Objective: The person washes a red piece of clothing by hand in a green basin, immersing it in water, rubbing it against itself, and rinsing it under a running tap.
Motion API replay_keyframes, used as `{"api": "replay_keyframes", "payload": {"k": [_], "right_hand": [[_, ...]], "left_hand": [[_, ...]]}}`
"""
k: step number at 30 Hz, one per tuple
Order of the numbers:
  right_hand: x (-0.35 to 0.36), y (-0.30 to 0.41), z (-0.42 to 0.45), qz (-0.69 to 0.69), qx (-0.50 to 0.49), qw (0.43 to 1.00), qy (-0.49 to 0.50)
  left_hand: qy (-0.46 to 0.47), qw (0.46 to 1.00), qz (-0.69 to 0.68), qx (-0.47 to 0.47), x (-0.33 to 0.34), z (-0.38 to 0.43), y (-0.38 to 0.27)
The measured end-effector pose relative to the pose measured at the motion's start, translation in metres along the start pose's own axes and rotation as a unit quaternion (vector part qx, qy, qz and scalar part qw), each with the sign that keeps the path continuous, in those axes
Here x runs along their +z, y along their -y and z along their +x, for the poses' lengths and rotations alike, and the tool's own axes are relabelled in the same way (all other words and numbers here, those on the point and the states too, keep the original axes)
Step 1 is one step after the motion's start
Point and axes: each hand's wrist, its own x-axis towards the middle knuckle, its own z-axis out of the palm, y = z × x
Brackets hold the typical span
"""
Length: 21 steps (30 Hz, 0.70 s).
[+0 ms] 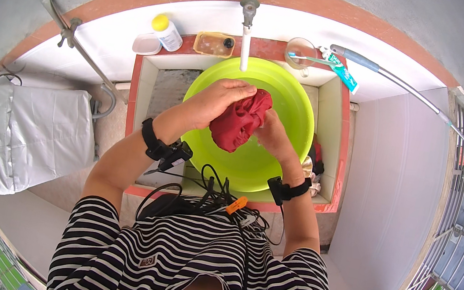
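Note:
A bunched dark red cloth (238, 123) is held between both hands over a large lime-green plastic basin (305, 111). My left hand (221, 99) presses against the cloth's upper left side, its fingers reaching over the top. At the cloth's right side, my right hand (274, 137) grips it, its fingertips partly hidden. Water lies in the basin, which sits within a sink edged in red tile (339, 164). Just above the basin's back rim, a white pipe spout (245, 49) points down from the wall tap (249, 6).
Along the back ledge are a yellow-capped bottle (168, 33), a tan soap box (214, 45), a glass mug (301, 50) with a toothbrush (312, 59) and a toothpaste tube (342, 72). More cloths (316, 157) lie at the sink's right. Black cables (213, 197) hang near its front edge.

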Motion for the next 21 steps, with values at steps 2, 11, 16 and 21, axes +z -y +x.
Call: {"api": "replay_keyframes", "payload": {"k": [2,11,16,21], "right_hand": [[-0.013,0.024,0.005,0.091,0.097,0.991,0.021],[-0.011,0.108,0.007,0.061,0.087,0.994,0.003],[0.038,0.095,-0.001,-0.223,-0.043,0.966,0.121],[0.017,0.096,0.009,-0.107,0.017,0.988,-0.105]], "left_hand": [[-0.004,1.000,-0.022,0.002,-0.006,-0.006,-0.013],[-0.043,0.988,-0.040,-0.145,-0.067,0.006,0.065],[0.050,0.925,-0.278,-0.253,-0.065,0.022,0.106],[0.083,0.907,-0.348,-0.225,-0.070,0.025,0.132]]}}
